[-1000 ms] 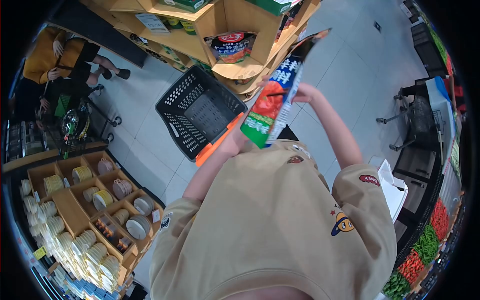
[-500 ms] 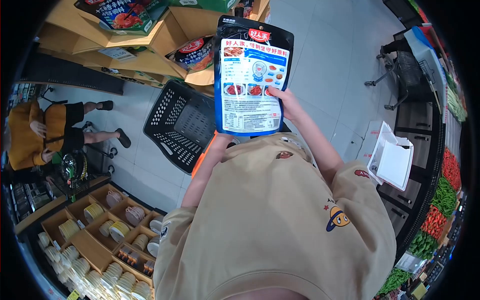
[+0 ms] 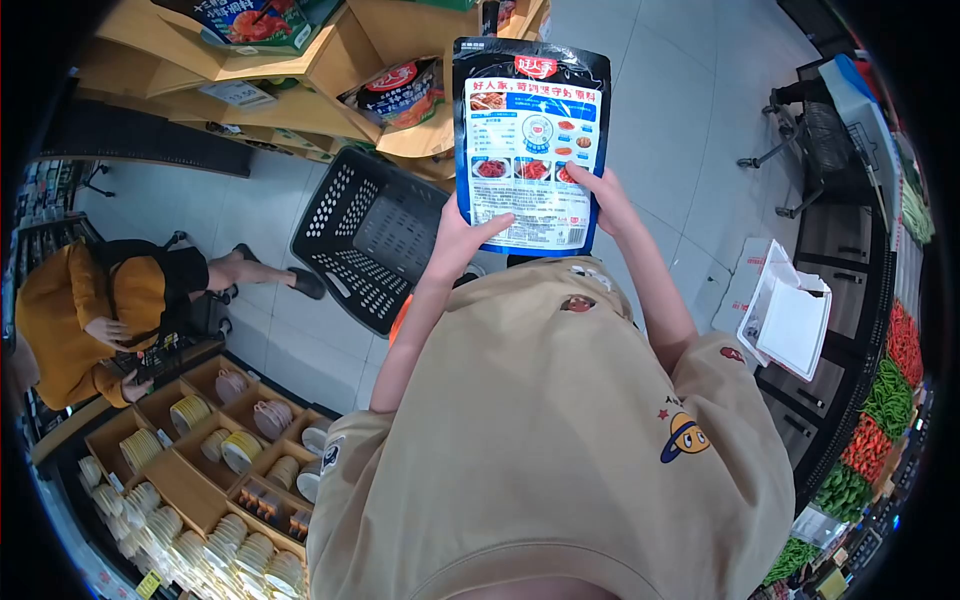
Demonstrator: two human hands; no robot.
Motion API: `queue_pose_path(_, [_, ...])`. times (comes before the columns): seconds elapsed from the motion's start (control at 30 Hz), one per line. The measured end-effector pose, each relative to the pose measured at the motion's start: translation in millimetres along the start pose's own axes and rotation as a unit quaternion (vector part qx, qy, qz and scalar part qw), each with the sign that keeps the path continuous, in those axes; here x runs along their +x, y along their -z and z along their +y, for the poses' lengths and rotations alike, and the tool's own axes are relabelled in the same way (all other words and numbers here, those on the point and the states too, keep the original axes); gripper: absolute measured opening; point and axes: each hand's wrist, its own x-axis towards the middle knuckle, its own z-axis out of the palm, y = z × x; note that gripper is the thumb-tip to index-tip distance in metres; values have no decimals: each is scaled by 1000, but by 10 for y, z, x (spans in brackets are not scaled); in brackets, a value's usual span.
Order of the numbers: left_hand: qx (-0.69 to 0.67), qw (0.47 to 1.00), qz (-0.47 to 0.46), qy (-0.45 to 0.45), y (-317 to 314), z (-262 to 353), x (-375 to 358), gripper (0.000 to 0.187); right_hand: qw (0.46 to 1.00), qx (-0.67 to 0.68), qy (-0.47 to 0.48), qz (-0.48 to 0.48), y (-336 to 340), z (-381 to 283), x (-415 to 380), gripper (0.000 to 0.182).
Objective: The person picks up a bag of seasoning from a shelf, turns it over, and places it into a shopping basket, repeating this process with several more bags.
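Note:
A black and blue seasoning pouch is held upright in front of me, its printed back with small food pictures facing me. My left hand grips its lower left edge, thumb lying across the front. On the right edge, my right hand holds it with the thumb pressed over the lower pictures. The other fingers of both hands are hidden behind the pouch. Below and left of it is a black shopping basket with perforated sides.
Wooden shelves with similar pouches stand at the upper left. At the left a person in an orange top bends by bins of stacked bowls. A white foam box and vegetable displays line the right.
The pouch has shifted slightly right. My left hand has come up from behind its lower edge, thumb now on the front. The person at the left has leaned closer to the bowls.

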Motion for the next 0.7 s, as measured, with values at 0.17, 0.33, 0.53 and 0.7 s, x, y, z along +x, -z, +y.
queue_pose_path(0.17, [11,1000,11,-9,21,-61,10,46,999,36,-23,21,48,32,30,44])
queue_pose_path(0.33, [13,1000,13,-16,20,-63,16,45,997,64,-32,33,80,58,45,44])
queue_pose_path(0.53, [0,1000,15,-5,20,-62,25,45,997,72,-34,24,77,67,49,43])
queue_pose_path(0.7, [-29,999,18,1,23,-98,27,45,996,71,-46,22,73,46,46,44])
